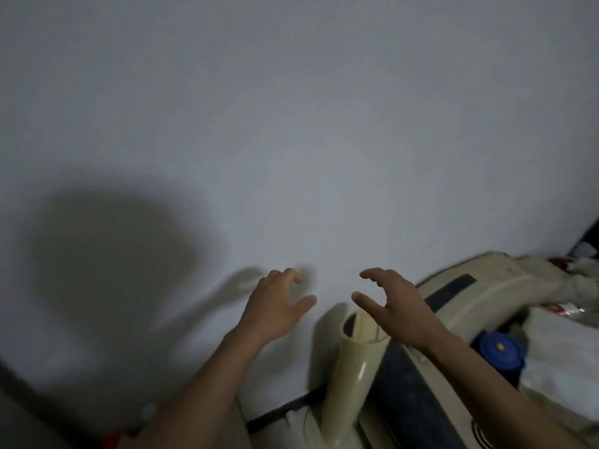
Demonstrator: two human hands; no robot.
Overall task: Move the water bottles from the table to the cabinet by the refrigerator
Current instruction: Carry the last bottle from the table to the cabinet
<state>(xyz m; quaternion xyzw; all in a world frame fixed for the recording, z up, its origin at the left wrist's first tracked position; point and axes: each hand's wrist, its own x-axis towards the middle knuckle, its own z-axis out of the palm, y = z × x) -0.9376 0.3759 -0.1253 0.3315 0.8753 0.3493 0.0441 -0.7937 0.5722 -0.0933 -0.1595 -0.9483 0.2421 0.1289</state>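
Both hands up in front of a plain white wall (291, 124), lower centre of the frame. Left hand (275, 306) sits just left of centre, fingers (291, 275) loosely curved and spread, holding nothing. Right hand (395, 303) sits just right of centre, fingers (372, 273) also curved and apart, thumb out toward the left hand, holding nothing. The two hands are near each other, not touching. Both forearms run in from the bottom edge.

Big soft shadow (113, 254) on the wall at centre left.

Below the right hand: a cream tube (359, 361) with an open top end, standing tilted, lower centre. Right of it a dark panel (405, 400) with a cream curved frame (479, 296) arcing toward the right edge. What that assembly is, can't tell.

Lower right: a blue round cap (500, 350) with a yellow dot, tucked between the cream frame and white cloth (557, 351). Could be a bottle top; body hidden, can't confirm. More crumpled cloth and red-white bits at the far right edge.

Bottom left corner: a small pale blurred object (147, 411) beside the left forearm, too blurred to identify. No water bottle clearly visible; frame is motion-blurred and dim.
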